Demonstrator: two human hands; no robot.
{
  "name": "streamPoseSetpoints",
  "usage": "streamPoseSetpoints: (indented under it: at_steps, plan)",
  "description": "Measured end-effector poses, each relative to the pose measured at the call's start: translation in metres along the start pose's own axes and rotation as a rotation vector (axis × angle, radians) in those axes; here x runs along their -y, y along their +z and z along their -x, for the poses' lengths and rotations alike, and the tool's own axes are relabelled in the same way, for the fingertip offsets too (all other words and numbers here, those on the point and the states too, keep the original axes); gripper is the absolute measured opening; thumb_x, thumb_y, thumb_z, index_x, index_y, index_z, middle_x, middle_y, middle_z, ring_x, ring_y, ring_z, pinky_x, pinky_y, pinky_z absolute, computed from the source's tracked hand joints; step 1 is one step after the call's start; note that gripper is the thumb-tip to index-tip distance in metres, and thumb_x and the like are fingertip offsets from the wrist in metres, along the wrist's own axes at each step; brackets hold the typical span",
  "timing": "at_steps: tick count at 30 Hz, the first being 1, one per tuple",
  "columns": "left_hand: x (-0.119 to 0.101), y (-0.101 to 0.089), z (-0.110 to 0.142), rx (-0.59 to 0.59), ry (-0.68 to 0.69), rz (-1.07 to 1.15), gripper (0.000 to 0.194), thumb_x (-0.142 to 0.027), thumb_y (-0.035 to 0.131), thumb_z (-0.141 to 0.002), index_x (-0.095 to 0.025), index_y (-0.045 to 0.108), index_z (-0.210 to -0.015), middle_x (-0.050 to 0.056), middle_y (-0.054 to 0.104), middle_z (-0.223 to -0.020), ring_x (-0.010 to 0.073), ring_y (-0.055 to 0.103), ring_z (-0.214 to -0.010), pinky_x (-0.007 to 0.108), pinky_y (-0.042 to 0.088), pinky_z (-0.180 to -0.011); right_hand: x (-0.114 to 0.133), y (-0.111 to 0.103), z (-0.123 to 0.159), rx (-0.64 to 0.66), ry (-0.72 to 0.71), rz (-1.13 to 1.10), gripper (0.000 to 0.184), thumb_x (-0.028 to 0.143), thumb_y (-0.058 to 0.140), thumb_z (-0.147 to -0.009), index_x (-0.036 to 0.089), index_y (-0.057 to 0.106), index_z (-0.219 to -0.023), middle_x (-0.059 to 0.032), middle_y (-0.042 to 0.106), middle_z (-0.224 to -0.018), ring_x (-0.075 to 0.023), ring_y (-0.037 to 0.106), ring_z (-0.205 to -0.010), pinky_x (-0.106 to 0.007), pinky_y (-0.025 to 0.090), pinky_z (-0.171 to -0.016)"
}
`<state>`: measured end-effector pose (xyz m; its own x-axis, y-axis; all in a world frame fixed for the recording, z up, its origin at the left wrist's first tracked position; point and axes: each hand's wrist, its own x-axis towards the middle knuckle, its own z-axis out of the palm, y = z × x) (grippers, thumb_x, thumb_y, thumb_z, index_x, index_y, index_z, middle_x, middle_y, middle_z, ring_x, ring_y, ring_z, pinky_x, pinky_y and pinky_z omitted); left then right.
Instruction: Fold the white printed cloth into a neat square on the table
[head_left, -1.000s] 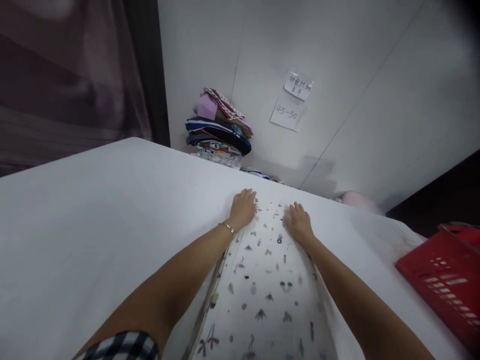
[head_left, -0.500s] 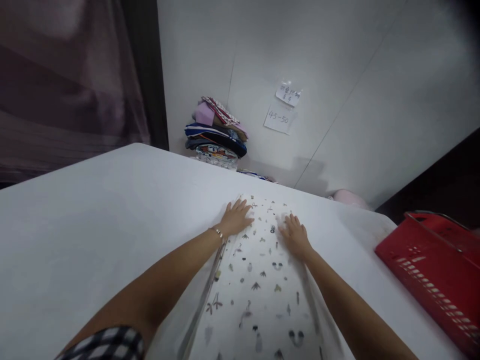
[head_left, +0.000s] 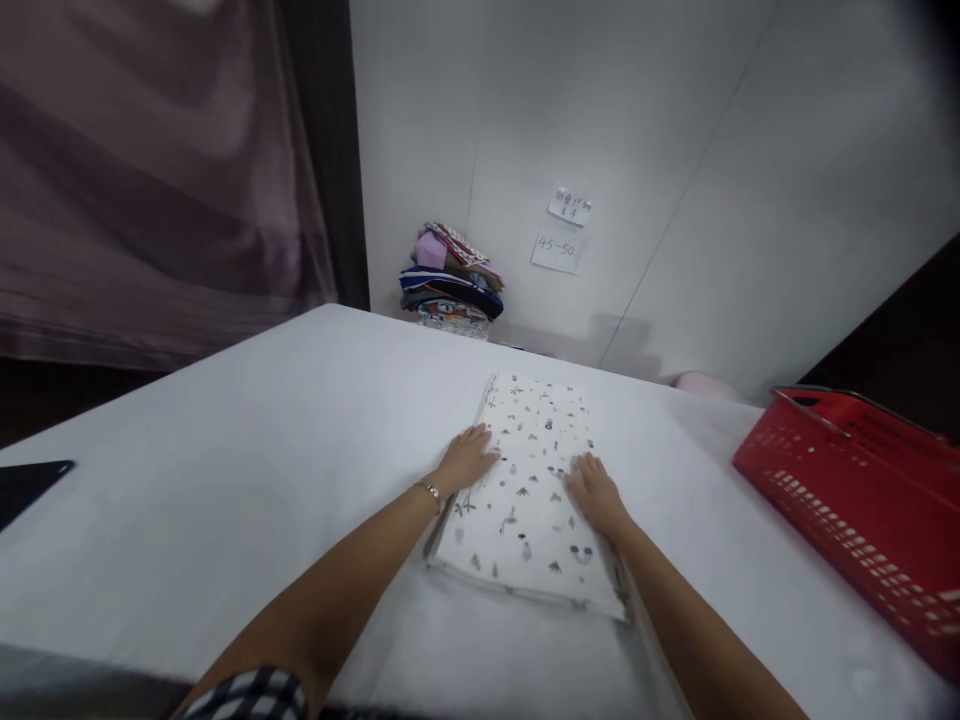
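Note:
A folded white cloth (head_left: 536,450) printed with small dark figures lies flat on the white table (head_left: 247,450), a long rectangle running away from me. My left hand (head_left: 466,460) rests palm down on its left edge, fingers stretched out. My right hand (head_left: 596,492) lies flat on the right part of the cloth, fingers spread. Neither hand grips anything. A thin bracelet (head_left: 430,489) circles my left wrist.
A red plastic basket (head_left: 862,500) stands at the table's right edge. A stack of folded clothes (head_left: 452,283) sits against the far wall, below two paper notes (head_left: 559,250). A dark flat object (head_left: 26,485) shows at the left edge. A curtain (head_left: 150,180) hangs at the left.
Both hands have slid back along the cloth toward me, from its far end to its middle. The view has pulled back, so the whole folded cloth now shows.

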<state>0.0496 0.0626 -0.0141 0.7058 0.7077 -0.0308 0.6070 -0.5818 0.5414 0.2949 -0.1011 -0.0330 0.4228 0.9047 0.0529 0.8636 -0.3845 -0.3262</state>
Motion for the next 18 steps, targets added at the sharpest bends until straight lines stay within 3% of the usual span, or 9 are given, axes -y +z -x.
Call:
streamPoseSetpoints:
  at_steps: [5,9,14,18]
  plan:
    - [0.003,0.006,0.037,-0.16,-0.011,0.078,0.05,-0.035,0.046,-0.086,-0.014,0.049,-0.131,0.012,0.038,-0.147,0.0237,0.035,-0.134,0.034,0.026,-0.11,-0.013,0.01,0.056,-0.047,0.003,-0.266,0.066,0.054,0.045,-0.083,0.014,0.049,-0.135,-0.0104,0.029,-0.151,-0.0264,0.019,-0.142,-0.044,0.018,-0.115]
    - [-0.011,0.001,0.057,-0.235,-0.177,0.07,0.041,-0.028,0.049,-0.084,-0.015,0.053,-0.123,0.012,0.058,-0.126,0.0237,0.054,-0.115,0.032,0.039,-0.096,-0.011,0.008,0.09,-0.123,0.135,-0.509,0.069,0.055,0.051,-0.079,0.015,0.049,-0.135,-0.0094,0.027,-0.152,-0.0237,0.023,-0.141,-0.039,0.021,-0.115]
    - [-0.02,-0.004,0.08,-0.198,-0.339,0.113,0.04,-0.028,0.053,-0.08,-0.015,0.053,-0.118,0.011,0.064,-0.11,0.0226,0.06,-0.101,0.029,0.042,-0.084,-0.004,0.002,0.13,-0.248,0.292,-0.784,0.067,0.053,0.062,-0.071,0.02,0.054,-0.129,-0.0077,0.037,-0.148,-0.0246,0.032,-0.137,-0.038,0.025,-0.113]
    - [-0.019,-0.01,0.1,-0.052,-0.425,0.202,0.055,-0.042,0.053,-0.08,-0.015,0.046,-0.127,0.01,0.067,-0.106,0.0239,0.062,-0.095,0.03,0.043,-0.077,0.0,-0.008,0.152,-0.153,0.49,-1.083,0.083,0.052,0.071,-0.065,0.021,0.044,-0.137,-0.0106,0.048,-0.14,-0.0266,0.046,-0.127,-0.035,0.043,-0.1]
